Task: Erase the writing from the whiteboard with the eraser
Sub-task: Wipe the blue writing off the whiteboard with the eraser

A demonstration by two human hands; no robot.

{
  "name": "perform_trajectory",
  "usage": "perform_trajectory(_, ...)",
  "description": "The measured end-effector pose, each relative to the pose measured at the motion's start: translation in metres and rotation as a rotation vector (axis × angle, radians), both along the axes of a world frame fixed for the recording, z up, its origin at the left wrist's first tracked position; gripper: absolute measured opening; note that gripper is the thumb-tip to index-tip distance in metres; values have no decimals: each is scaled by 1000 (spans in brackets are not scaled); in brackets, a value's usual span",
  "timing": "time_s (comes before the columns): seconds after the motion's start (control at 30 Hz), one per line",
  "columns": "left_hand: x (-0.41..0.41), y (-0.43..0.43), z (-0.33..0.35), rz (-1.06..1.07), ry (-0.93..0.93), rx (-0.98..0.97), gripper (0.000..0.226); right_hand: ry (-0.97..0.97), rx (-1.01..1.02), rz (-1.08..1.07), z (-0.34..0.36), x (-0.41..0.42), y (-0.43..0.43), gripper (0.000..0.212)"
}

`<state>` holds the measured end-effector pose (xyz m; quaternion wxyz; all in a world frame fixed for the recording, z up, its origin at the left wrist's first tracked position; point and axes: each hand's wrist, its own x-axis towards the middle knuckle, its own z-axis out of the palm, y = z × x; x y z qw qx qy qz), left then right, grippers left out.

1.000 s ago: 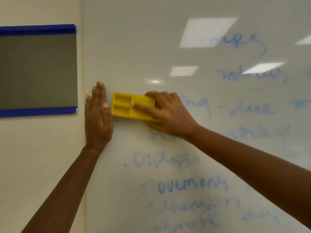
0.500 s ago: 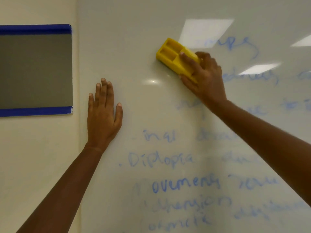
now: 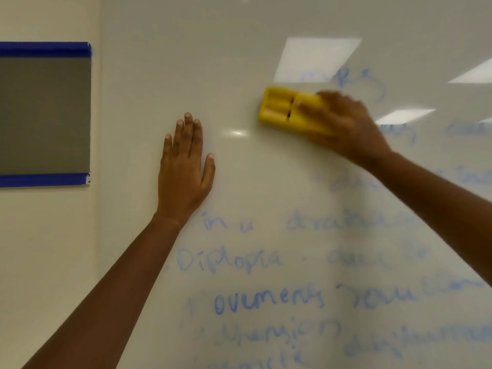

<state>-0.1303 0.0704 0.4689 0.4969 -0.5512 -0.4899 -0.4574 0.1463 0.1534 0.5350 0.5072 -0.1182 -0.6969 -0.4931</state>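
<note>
Right hand [image 3: 346, 126]: fingers [image 3: 310, 109] lie flat over the back of the yellow eraser [image 3: 287, 110] and are wrapped round its right end, pressing it against the whiteboard [image 3: 186, 49]. The hand is motion-blurred, so the exact finger spacing is hard to read; clamped on the eraser is the fair call. Eraser sits long side roughly level, at about 1 o'clock from picture centre, its ribbed back facing the camera, pad side on the board.

Left hand [image 3: 183, 169]: fingers extended, nearly together, thumb spread toward 3 o'clock. Palm flat on the board, holding nothing, apparently bracing. It sits at 9 o'clock from the eraser, apart from it.

Arms: right forearm runs in from 4 o'clock, reaching up and across; left forearm rises from 7 o'clock, wrist straight.

Progress, judged from the board:
- Upper left area, around and above the left hand, looks wiped clean; only glare spots and ceiling-light reflections show there.
- Faint blue scrawl [image 3: 343, 78] remains just above the eraser at 1 o'clock, partly under a reflection.
- Smudged, half-rubbed lines sit right of and below the right wrist.
- Full lines of blue writing [image 3: 266, 302] still fill the lower half, from 5 to 7 o'clock; "Diplopia" is legible, the rest only partly.

Estimate: under half done. Most of the text is left.

Off the board at 9 o'clock: a grey panel [image 3: 45, 115] with blue strips top and bottom on the wall.
</note>
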Motion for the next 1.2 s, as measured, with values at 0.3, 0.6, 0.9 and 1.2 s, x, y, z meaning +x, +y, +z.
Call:
perform_trajectory(0.3, 29, 12, 0, 5, -4, 18, 58, 72, -66, 81, -42, 1, 7, 43)
perform_trajectory(0.6, 38, 19, 0, 55, -48, 18, 59, 23, -7, 7, 9, 47, 18, 43)
perform_trajectory(0.9, 44, 19, -5, 54, -68, 18, 60, 303, -194, 137, -19, 14, 13, 47)
perform_trajectory(1.2, 47, 21, -6, 49, -55, 20, 58, -70, 13, -5, -18, 44, 18, 44)
